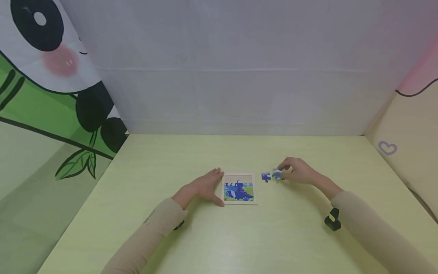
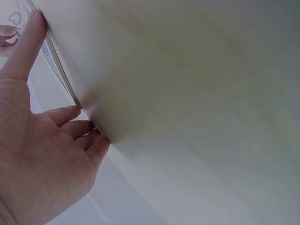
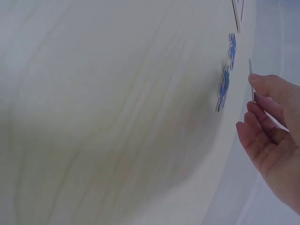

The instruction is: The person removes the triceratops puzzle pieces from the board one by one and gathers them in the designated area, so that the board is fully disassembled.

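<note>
A light wooden puzzle frame [image 1: 255, 192] lies on the table, with a blue dinosaur picture [image 1: 239, 192] in it and a bare strip along its far side. My left hand [image 1: 207, 185] rests at the frame's left edge, thumb by the near corner and fingers by the far one; the left wrist view shows the fingertips at the frame's edge [image 2: 63, 75]. To the right of the frame, my right hand [image 1: 298, 170] pinches a thin puzzle piece [image 3: 251, 84] between thumb and fingers, above the table. Two loose puzzle pieces lie below it, one blue piece [image 1: 265, 177] nearer the frame and another piece [image 3: 223, 89].
The pale wooden table [image 1: 205, 239] reaches back to a light grey cloth wall [image 1: 239, 102]. On the left hangs a printed panda cloth [image 1: 65, 83], and on the right a beige panel with a heart outline [image 1: 388, 147]. Both wrists wear dark straps.
</note>
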The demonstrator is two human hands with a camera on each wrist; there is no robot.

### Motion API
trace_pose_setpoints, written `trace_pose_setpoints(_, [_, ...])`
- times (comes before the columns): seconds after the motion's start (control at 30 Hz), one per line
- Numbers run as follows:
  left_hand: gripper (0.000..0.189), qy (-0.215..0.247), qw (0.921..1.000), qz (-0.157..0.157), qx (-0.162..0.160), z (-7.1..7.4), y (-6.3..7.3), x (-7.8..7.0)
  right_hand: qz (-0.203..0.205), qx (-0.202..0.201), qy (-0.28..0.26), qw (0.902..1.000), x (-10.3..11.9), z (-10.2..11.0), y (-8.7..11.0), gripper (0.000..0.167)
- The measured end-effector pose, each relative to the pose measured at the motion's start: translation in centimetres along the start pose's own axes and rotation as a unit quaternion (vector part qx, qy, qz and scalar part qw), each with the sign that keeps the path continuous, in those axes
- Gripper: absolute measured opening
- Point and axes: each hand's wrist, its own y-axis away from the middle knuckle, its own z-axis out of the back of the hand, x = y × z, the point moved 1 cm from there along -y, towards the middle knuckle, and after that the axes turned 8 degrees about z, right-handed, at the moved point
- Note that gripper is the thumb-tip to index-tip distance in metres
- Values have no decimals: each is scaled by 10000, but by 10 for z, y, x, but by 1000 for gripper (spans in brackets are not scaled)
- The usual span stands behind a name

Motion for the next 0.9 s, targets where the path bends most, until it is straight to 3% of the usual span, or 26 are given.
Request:
trace_pose_setpoints(0.4, [111,39,10000,49,27,0,-1,0,-189,-70,32,9998,-22,16,32,26])
trace_pose_setpoints(0.6, [111,39,10000,82,33,0,-1,0,-414,0,-77,9991,-32,13,35,27])
trace_pose_setpoints(0.9, [111,61,10000,51,-1,-1,-2,1,-426,11,-120,9990,-37,11,36,28])
